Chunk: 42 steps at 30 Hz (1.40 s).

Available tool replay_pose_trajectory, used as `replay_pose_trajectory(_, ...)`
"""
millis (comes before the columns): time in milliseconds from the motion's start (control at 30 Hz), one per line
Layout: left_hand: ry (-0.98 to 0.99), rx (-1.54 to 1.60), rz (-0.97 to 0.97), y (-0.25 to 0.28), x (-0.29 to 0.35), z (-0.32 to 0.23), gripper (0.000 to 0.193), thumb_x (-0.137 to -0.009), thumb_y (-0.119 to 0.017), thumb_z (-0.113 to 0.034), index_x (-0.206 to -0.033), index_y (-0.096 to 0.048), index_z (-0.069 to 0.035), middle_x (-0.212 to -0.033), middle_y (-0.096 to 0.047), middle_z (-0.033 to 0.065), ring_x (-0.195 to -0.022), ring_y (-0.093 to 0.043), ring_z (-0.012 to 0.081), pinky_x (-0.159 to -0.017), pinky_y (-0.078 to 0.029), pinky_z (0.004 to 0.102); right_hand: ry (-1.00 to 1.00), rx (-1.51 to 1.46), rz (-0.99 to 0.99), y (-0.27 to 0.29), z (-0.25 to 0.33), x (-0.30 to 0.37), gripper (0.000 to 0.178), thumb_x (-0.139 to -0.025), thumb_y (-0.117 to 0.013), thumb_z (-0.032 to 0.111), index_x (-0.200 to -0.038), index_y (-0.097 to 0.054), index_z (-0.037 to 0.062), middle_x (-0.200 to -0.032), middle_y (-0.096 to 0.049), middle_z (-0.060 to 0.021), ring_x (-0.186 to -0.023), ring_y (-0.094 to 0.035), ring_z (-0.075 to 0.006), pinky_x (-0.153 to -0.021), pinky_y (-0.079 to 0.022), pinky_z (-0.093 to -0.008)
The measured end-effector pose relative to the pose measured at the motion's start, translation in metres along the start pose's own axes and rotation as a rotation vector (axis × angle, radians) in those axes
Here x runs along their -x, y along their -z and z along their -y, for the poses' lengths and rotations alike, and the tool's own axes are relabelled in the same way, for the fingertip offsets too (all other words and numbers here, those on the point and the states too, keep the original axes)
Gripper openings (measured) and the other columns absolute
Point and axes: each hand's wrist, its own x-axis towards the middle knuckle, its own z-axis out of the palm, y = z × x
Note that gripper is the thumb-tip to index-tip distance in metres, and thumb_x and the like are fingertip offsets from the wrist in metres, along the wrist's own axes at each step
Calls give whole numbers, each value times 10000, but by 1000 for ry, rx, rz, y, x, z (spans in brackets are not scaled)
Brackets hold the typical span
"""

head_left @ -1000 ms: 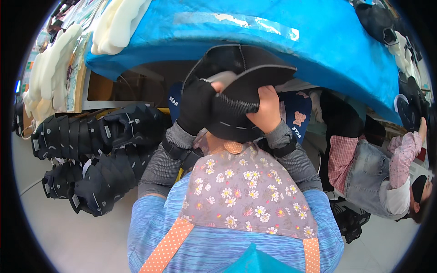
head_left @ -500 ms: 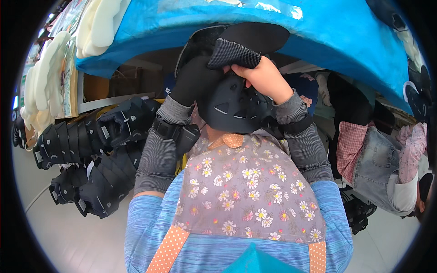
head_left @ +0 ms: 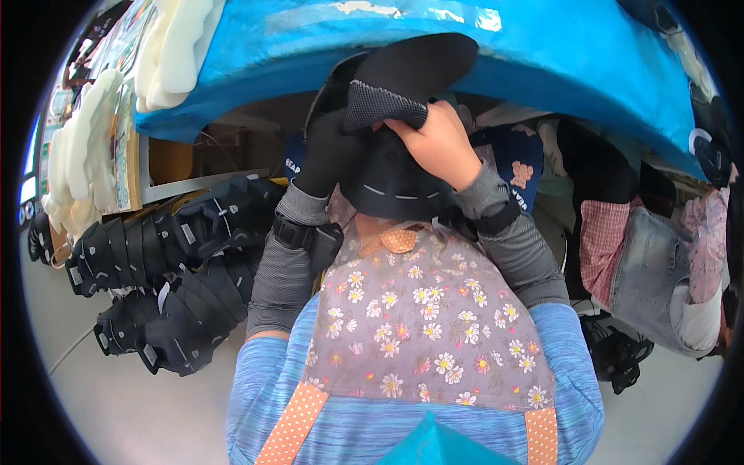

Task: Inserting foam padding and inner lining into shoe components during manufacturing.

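Note:
Above my lap is a black moulded piece [head_left: 387, 186] with a curved shell and pale slit marks along its lower edge. A smooth, rounded black flap [head_left: 426, 66] rises from its top, with a textured dark mesh panel [head_left: 380, 107] folded over in front. My right hand [head_left: 443, 147], bare, pinches the mesh panel's lower edge, thumb toward the left. My left hand [head_left: 332, 151], in a black glove, grips the left side of the piece; its fingertips are hidden behind the mesh. Both hands nearly meet at the panel.
A blue-covered table [head_left: 542, 85] curves across the far side. White foam-like pieces [head_left: 85, 147] hang at its left. Several stacked black moulded pieces [head_left: 186, 294] stand on the left floor. At the right is another person's denim garment [head_left: 651, 263]; more black pieces [head_left: 620, 353] lie below.
The black piece has tilted so less of its slotted shell shows. My right hand has moved slightly left, still pinching the mesh panel. My left hand stays on the left side.

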Motion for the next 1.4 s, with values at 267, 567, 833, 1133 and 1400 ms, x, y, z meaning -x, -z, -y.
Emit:
replay_pose_trajectory(267, 117, 84, 118, -2, -18, 19, 295, -887, -684, -257, -1058, -699, -18, -932, -721, 129, -856, -675, 174, -775, -502, 315, -4, 234, 93, -16, -36, 0, 228, -934, -544, 270, -876, -743, 176, -693, -664, -102, -676, -633, -325, -666, -480, -418)
replay_pose_trajectory(567, -41, 102, 39, -10, -13, 23, 297, -904, -665, -248, -1049, -690, 10, -930, -717, 113, -864, -664, 172, -773, -497, 306, -12, 35, 2, -21, -31, 4, 240, -950, -524, 236, -859, -728, 148, -758, -685, -94, -705, -640, -315, -681, -481, -427)
replay_pose_trajectory(833, 199, -7, 80, -7, -8, -9, 252, -945, -608, -168, -1099, -671, 22, -998, -700, 84, -921, -629, 151, -826, -471, 280, 28, 162, -31, -22, -31, 1, 265, -921, -581, 297, -780, -739, 137, -552, -584, -117, -538, -581, -334, -587, -462, -426)
replay_pose_trajectory(1133, 66, 186, 109, -13, -12, 19, 297, -898, -571, -55, -1176, -621, 36, -1028, -679, 131, -928, -628, 171, -824, -479, 283, 15, 161, -31, -36, -48, 6, 287, -930, -560, 278, -776, -731, 107, -595, -614, -116, -581, -597, -336, -647, -467, -424)
replay_pose_trajectory(1400, -3, 33, 89, -8, -3, 20, 258, -909, -557, -49, -1142, -631, 32, -1017, -681, 135, -906, -621, 168, -811, -478, 291, -62, -15, -85, -34, -28, 10, 236, -908, -574, 277, -796, -747, 163, -626, -644, -93, -591, -603, -315, -677, -438, -408)
